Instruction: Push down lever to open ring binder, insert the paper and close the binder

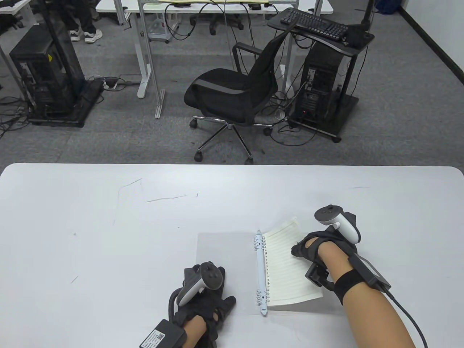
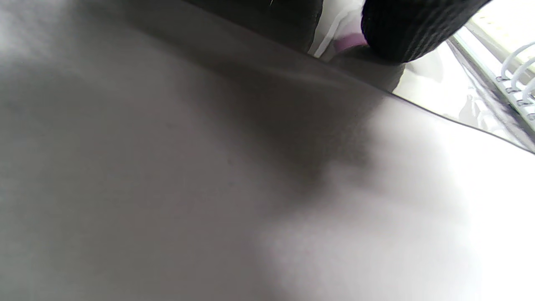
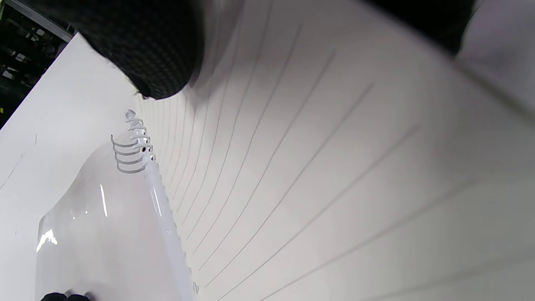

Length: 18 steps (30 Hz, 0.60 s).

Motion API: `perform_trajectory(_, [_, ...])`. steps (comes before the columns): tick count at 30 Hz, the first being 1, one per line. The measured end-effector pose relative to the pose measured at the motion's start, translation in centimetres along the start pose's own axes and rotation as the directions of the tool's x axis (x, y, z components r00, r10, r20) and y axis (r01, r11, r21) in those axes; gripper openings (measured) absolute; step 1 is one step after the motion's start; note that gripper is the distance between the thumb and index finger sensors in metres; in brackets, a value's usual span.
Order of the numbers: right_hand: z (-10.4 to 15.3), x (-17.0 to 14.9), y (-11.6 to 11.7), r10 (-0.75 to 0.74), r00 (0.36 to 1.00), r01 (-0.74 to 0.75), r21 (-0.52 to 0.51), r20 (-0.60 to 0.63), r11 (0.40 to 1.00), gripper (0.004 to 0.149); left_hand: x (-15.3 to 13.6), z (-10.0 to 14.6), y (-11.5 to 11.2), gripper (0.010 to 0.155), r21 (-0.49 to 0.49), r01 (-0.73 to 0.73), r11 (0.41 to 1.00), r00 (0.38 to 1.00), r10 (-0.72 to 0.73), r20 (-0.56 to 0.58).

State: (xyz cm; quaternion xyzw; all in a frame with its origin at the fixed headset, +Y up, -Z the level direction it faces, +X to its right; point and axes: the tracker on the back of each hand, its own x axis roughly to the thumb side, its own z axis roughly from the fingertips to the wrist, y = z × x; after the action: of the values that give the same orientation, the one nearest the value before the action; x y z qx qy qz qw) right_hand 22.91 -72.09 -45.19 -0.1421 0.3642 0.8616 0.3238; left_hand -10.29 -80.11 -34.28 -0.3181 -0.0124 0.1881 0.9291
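The ring binder lies open on the table, its translucent left cover (image 1: 224, 264) flat and its white ring spine (image 1: 261, 272) running front to back. The rings (image 3: 129, 152) look like open half arcs. A lined sheet of paper (image 1: 286, 264) lies right of the spine, bowed, with its far right corner lifted. My right hand (image 1: 302, 249) holds the sheet at its right edge, a fingertip (image 3: 154, 50) on top of it. My left hand (image 1: 210, 301) rests flat on the cover's near edge. One gloved fingertip (image 2: 409, 29) of it touches the cover (image 2: 439, 83). The lever is not clear to see.
The white table (image 1: 90, 235) stretches wide to the left and far side of the binder. Beyond its far edge stand a black office chair (image 1: 235, 90) and computer carts on grey carpet.
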Motion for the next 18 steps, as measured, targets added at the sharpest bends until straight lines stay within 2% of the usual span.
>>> perform_trajectory(11, [0.7, -2.4, -1.0, -0.110, 0.994, 0.109, -0.022, -0.010, 0.994, 0.074, 0.0, 0.0, 0.0, 0.082, 0.000, 0.000, 1.000, 1.000, 0.000, 0.000])
perform_trajectory(18, [2.0, -4.8, -2.2, -0.224, 0.974, 0.226, -0.053, 0.039, 0.973, 0.075, 0.0, 0.0, 0.0, 0.082, 0.000, 0.000, 1.000, 1.000, 0.000, 0.000])
